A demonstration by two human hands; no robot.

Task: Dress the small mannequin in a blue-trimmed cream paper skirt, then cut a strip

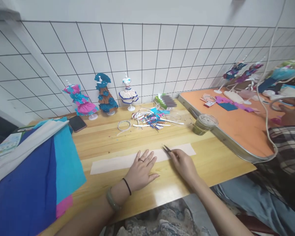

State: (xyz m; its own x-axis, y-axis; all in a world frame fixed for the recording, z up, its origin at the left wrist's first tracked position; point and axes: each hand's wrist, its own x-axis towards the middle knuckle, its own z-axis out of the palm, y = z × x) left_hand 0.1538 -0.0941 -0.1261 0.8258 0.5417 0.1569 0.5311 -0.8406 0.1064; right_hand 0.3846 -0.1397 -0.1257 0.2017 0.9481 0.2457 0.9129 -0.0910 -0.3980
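A long pale pink strip of crepe-like paper (110, 166) lies flat across the wooden table. My left hand (142, 168) rests on the strip with its fingers spread, holding nothing. At the strip's right part, my right hand (183, 164) is closed around small dark scissors (166, 149). Their two points stand slightly apart and aim to the far left, over the strip's upper edge. The scissors' handles are hidden inside my fingers.
Coloured paper sheets (31, 170) and a phone (77, 123) lie left. Three miniature dresses on stands, including a blue-brown one (107, 98), line the wall. Paper scraps (156, 119), a tape ring (124, 125) and a plastic tub (204, 124) are behind. Another person's hand (293, 111) is right.
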